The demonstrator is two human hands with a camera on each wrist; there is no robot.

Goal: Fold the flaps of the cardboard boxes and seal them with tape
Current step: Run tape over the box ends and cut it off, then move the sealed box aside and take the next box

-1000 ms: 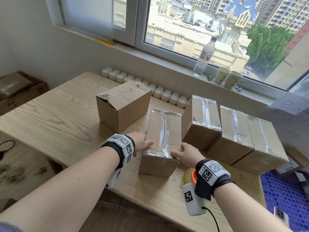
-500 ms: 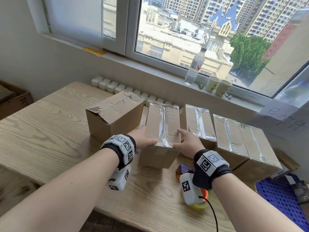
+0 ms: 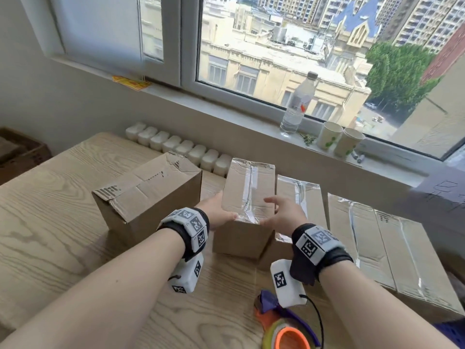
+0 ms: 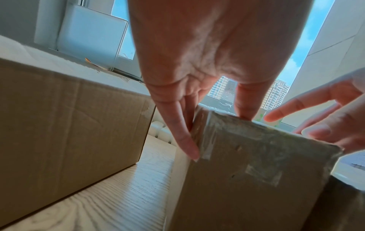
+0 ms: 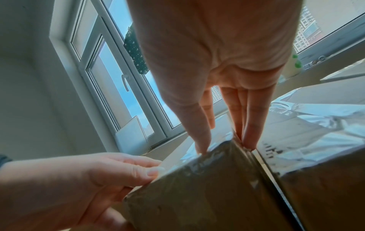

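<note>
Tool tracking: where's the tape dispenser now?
Head view: the tape dispenser lies on the table at its near edge, right of centre, just below the right hand and wrist, in front of the taped boxes.

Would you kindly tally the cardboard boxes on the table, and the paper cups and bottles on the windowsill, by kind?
Taped cardboard boxes: 4
Untaped cardboard box: 1
Paper cups: 2
Plastic bottle: 1
Total: 8
</note>
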